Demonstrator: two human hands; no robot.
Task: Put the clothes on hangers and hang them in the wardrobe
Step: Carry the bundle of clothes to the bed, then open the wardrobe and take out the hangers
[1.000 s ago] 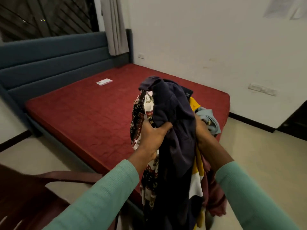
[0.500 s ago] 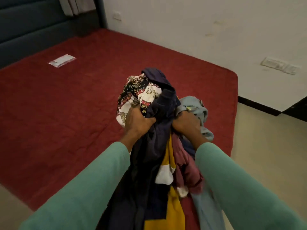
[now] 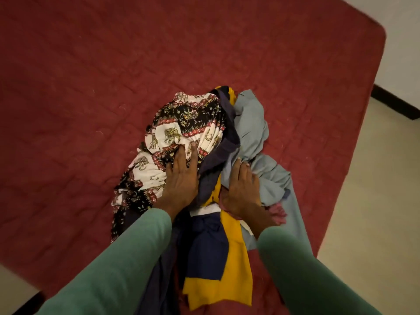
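Observation:
A pile of clothes lies on the red mattress [image 3: 91, 87] near its front right corner. It holds a black-and-white elephant-print garment [image 3: 181, 128], a dark navy one [image 3: 225, 146], a yellow-and-navy one [image 3: 218, 264], a light blue one [image 3: 254, 123] and a bit of pink cloth [image 3: 277, 212]. My left hand [image 3: 181, 180] rests flat on the print garment, fingers spread. My right hand [image 3: 241, 189] lies flat on the light blue garment, fingertips pressing into its folds. No hanger or wardrobe is in view.
The mattress's right edge runs diagonally; past it is pale tiled floor [image 3: 375, 201] and a white wall with a dark skirting board [image 3: 395, 103]. My green sleeves [image 3: 113, 269] fill the lower frame.
I carried the bundle over the bed, lowered it onto the mattress, and my hands went from clutching it to lying flat on top. The view has tilted down.

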